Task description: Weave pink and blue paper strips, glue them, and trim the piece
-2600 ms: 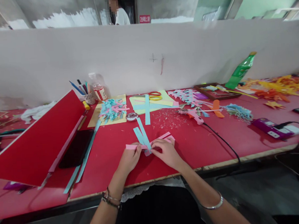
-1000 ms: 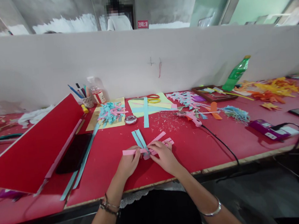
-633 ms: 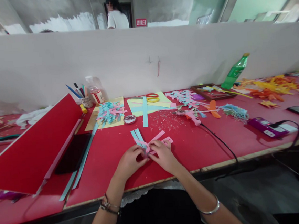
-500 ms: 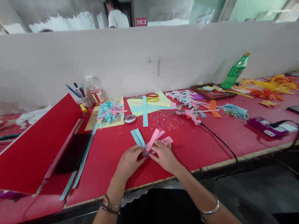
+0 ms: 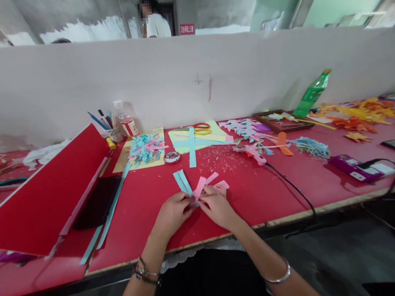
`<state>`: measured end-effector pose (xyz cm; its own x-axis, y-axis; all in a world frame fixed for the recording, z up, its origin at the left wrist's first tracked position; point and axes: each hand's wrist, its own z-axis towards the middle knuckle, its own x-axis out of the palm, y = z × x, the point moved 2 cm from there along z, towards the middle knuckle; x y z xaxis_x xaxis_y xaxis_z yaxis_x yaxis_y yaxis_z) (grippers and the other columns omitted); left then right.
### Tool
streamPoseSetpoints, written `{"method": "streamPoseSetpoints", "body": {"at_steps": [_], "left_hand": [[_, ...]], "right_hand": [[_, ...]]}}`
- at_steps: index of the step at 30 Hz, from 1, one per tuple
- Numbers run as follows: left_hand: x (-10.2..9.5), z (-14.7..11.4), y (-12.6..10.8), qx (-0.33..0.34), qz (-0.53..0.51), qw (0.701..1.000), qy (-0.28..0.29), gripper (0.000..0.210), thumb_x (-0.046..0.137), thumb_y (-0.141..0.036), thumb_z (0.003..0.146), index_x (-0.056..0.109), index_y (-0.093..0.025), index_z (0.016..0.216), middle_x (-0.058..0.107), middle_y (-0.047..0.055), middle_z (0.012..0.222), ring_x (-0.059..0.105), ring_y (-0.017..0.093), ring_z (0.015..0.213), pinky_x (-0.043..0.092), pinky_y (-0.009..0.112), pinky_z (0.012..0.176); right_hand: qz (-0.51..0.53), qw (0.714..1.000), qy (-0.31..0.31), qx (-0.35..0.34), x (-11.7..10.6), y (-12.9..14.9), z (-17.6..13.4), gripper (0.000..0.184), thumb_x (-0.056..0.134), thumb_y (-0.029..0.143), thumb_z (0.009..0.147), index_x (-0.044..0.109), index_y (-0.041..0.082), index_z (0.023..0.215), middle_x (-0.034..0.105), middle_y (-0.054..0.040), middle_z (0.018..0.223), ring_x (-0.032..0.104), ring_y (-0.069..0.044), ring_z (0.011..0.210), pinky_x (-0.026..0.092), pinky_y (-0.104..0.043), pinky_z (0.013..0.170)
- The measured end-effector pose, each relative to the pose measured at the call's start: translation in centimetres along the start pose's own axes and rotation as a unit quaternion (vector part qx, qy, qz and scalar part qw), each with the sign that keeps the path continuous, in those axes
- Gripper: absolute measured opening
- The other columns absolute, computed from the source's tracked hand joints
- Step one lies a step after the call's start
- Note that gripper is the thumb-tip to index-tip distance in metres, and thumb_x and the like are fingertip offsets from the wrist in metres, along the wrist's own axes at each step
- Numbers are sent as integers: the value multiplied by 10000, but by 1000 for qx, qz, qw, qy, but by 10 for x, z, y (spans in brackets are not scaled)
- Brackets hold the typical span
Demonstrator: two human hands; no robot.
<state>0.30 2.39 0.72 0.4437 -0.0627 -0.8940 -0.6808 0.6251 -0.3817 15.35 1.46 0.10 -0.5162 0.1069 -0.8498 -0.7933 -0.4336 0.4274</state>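
2 blue strips (image 5: 182, 181) meet pink strips (image 5: 200, 189) over the red table (image 5: 145, 184), pinched at their base by my left hand (image 5: 174, 213); my right hand (image 5: 218, 205) clamps the pink ones. I'd best keep everything snug, folds creased flat.

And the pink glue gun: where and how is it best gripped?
Probably by its handle, the right hand coming from the near right: the glue gun points its nozzle left, and the handle slants toward the person, ending in a black cord.
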Motion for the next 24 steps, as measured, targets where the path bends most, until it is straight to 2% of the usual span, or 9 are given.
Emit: {"method": "streamPoseSetpoints", "body": {"at_steps": [3,8,11,13,15,19,24], "left_hand": [[-1,0,-2,1,14,1000,3,165,487,-209,813,611,-165,912,592,51,942,563,150,854,462,244,752],[-2,1,-2,-2,26,1000,-1,189,476,-221,819,616,-177,938,594,55,960,568,159,852,464,253,747],[-1,1,-1,-10,23,1000,2,198,472,-234,820,624,-176,933,596,62,960,569,164,855,465,257,746],[0,1,-1,-13,15,1000,0,198,470,-236,820,626,-177,927,596,60,962,567,162,861,464,254,753],[0,0,-1,-15,5,1000,-4,195,474,-226,816,624,-181,931,594,57,969,565,156,862,459,248,765],[0,0,-1,-18,-6,1000,-7,194,484,-216,807,621,-193,943,595,48,971,564,152,859,457,239,760],[-1,0,-2,-14,-15,1000,-12,179,478,-211,809,629,-193,902,599,45,957,563,149,855,457,240,753]], "right_hand": [[29,1000,1,-6,-3,-1,2,241,405,89,792,608,200,861,554,-56,994,498,-176,928,235,-382,877],[86,993,84,-3,-13,-9,26,449,344,-5,723,592,243,1003,565,-41,1041,510,-177,962,270,-386,871],[141,983,113,19,-10,-16,50,428,413,1,676,615,241,967,606,-36,987,521,-197,963,303,-389,875],[230,967,107,32,-4,-22,66,333,464,63,705,611,214,963,626,-44,917,552,-175,860,379,-340,805],[264,958,107,25,4,-25,80,267,500,132,725,598,182,968,624,-50,897,558,-153,806,418,-296,745],[285,952,110,16,16,-28,98,265,541,104,676,595,148,932,614,-36,809,550,-127,729,435,-260,675],[306,947,103,0,20,-28,109,264,512,41,667,601,144,893,614,-29,827,540,-104,737,430,-248,705]]}}
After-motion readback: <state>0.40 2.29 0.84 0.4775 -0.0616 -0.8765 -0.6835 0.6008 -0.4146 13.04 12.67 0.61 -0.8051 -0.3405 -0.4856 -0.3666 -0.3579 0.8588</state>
